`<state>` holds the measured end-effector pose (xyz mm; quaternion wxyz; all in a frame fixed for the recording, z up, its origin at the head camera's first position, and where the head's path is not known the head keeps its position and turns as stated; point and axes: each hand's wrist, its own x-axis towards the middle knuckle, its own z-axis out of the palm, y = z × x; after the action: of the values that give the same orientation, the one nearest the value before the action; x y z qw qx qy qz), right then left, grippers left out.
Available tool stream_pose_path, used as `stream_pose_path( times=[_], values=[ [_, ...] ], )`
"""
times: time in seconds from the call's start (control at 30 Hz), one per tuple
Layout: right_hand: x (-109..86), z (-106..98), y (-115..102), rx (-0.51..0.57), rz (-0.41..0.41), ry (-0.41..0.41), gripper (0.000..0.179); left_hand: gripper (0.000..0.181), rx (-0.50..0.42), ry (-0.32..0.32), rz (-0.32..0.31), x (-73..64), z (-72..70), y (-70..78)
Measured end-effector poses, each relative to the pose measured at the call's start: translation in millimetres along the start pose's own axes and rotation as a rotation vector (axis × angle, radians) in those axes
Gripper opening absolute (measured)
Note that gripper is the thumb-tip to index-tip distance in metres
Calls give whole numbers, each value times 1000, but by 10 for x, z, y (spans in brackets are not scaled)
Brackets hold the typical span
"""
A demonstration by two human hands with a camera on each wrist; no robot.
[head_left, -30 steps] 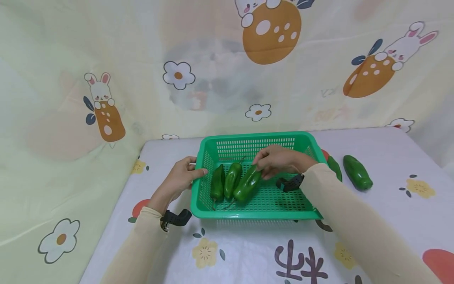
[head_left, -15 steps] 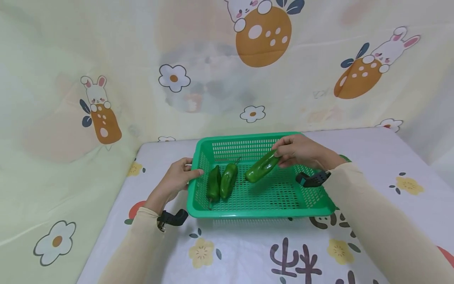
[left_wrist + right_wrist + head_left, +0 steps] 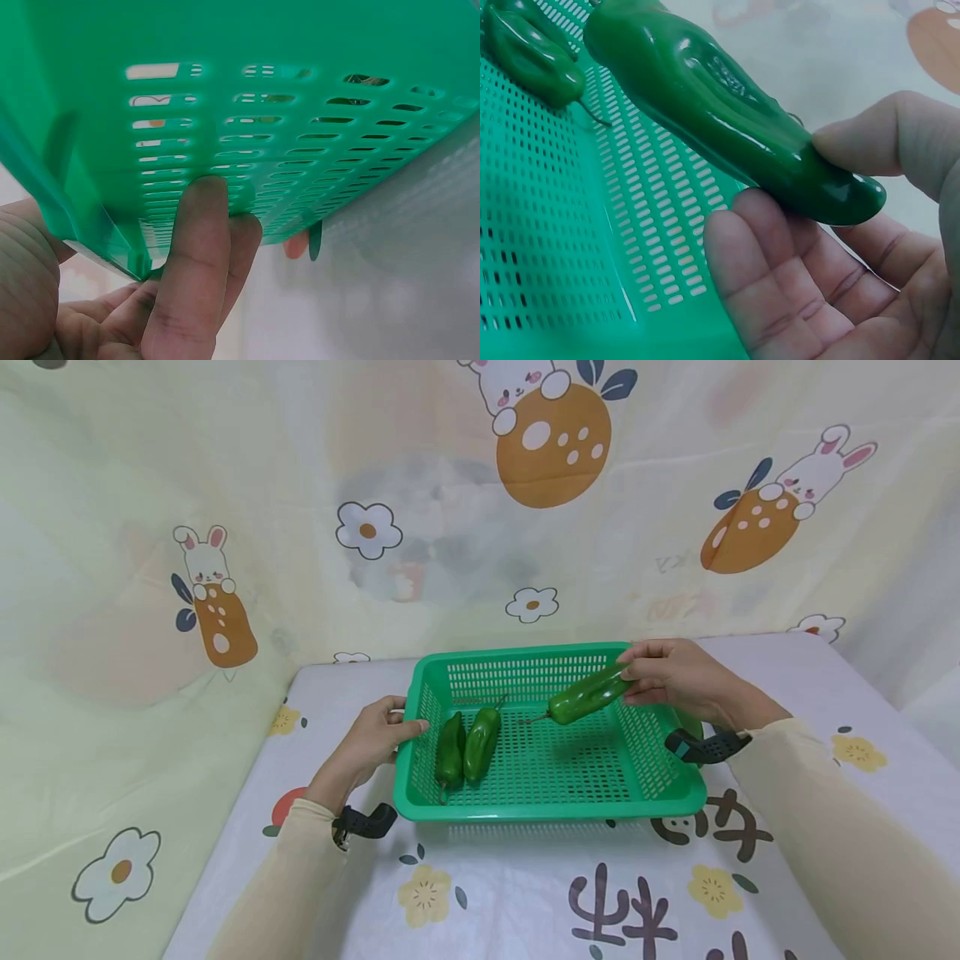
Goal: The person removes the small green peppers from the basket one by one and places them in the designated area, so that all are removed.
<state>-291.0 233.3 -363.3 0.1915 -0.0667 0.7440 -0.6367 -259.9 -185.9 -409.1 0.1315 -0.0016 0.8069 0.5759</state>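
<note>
My right hand (image 3: 678, 681) pinches a green pepper (image 3: 588, 695) by its tip, above the right part of a green plastic basket (image 3: 540, 812). The stem end points left, and the right wrist view shows the thumb on one side of the pepper (image 3: 705, 97) and fingers under it. On the left, my left hand (image 3: 378, 731) grips the basket's rim, thumb over the top. In the left wrist view its fingers (image 3: 196, 262) press the slotted outer wall (image 3: 90, 45). Two more green peppers, one at the wall (image 3: 450, 750) and one beside it (image 3: 482, 743), lie inside the basket.
The basket stands on a table with a patterned cloth (image 3: 360, 902). A printed curtain (image 3: 420, 552) hangs behind and to the left. Part of another green item (image 3: 688, 725) shows beyond the basket's right wall, partly hidden by my right hand and wrist camera.
My right hand has lifted the pepper from beside the other two and carried it right, toward the basket's right rim, turning it closer to level. My left hand keeps its grip on the rim.
</note>
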Motion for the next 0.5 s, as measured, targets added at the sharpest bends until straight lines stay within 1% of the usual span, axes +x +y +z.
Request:
stream_pose_path(
  times=[0.17, 0.33, 0.5],
  values=[
    [-104, -132, 44, 6, -15, 52, 26, 52, 8, 3, -8, -11, 5, 8],
    [-202, -254, 83, 38, -19, 139, 17, 52, 9, 4, -8, -16, 9, 11],
    [-329, -378, 123, 70, -34, 196, 16, 51, 14, 7, -13, -8, 8, 0]
  ],
)
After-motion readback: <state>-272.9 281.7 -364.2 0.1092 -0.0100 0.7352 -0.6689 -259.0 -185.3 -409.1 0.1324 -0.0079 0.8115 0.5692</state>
